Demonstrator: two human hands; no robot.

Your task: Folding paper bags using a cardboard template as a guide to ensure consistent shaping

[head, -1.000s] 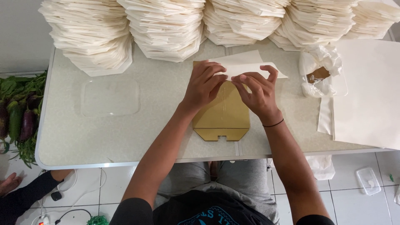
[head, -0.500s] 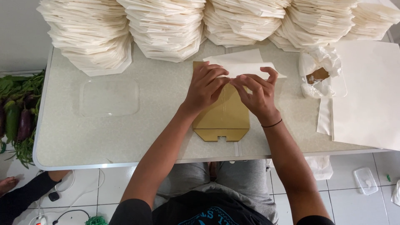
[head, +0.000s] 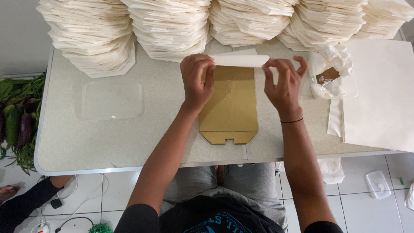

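A flat gold cardboard piece [head: 230, 108] with a notched near edge lies on the pale speckled table [head: 129, 142]. Its far flap, white on the side facing me [head: 240, 61], is lifted and folded toward me. My left hand [head: 196, 82] pinches the flap's left end. My right hand [head: 282, 82] pinches its right end, a thin black band on that wrist. Both hands hover over the far part of the gold piece.
Tall stacks of folded white cardboard [head: 172, 26] line the table's far edge. A clear plastic lid [head: 113, 100] lies at the left. A clear container with crumpled plastic [head: 330, 77] and large white sheets [head: 381, 95] are at the right. Vegetables [head: 17, 121] lie on the floor at left.
Both hands have moved apart from the middle to the ends of the flap, and the flap has been raised and folded over. The view is closer now.
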